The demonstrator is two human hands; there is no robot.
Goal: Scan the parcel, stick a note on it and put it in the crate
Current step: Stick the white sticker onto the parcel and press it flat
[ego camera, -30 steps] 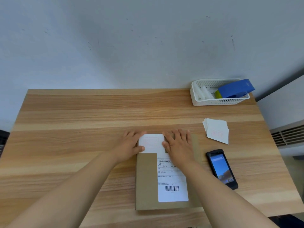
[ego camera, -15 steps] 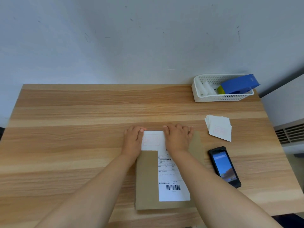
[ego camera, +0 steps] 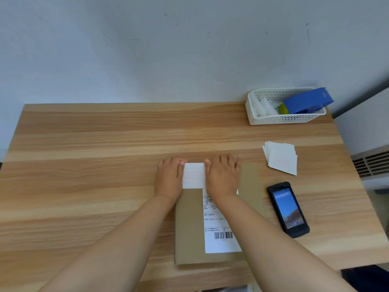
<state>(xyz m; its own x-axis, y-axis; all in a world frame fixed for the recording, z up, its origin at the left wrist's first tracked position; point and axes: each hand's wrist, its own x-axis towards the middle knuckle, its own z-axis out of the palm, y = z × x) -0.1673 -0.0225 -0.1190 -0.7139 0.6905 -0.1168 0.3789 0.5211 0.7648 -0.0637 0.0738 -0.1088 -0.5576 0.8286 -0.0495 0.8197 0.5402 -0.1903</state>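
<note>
A flat brown cardboard parcel [ego camera: 189, 226] lies on the wooden table near its front edge, with a white shipping label [ego camera: 219, 230] and barcode facing up. A white note [ego camera: 193, 175] lies on the parcel's far left corner. My left hand [ego camera: 169, 180] lies flat, fingers together, on the note's left edge. My right hand [ego camera: 223, 175] lies flat on the note's right edge and on the parcel. Neither hand grips anything. No crate is in sight.
A black handheld scanner [ego camera: 288, 209] lies screen-up right of the parcel. A stack of white notes [ego camera: 281, 158] sits beyond it. A white basket [ego camera: 284, 118] with a blue tape dispenser [ego camera: 308, 101] stands at the far right corner. A radiator [ego camera: 372, 163] is right of the table.
Both hands have slid forward and straightened over the note, the left palm turning down beside it. The head camera has tilted slightly; the parcel has stayed put.
</note>
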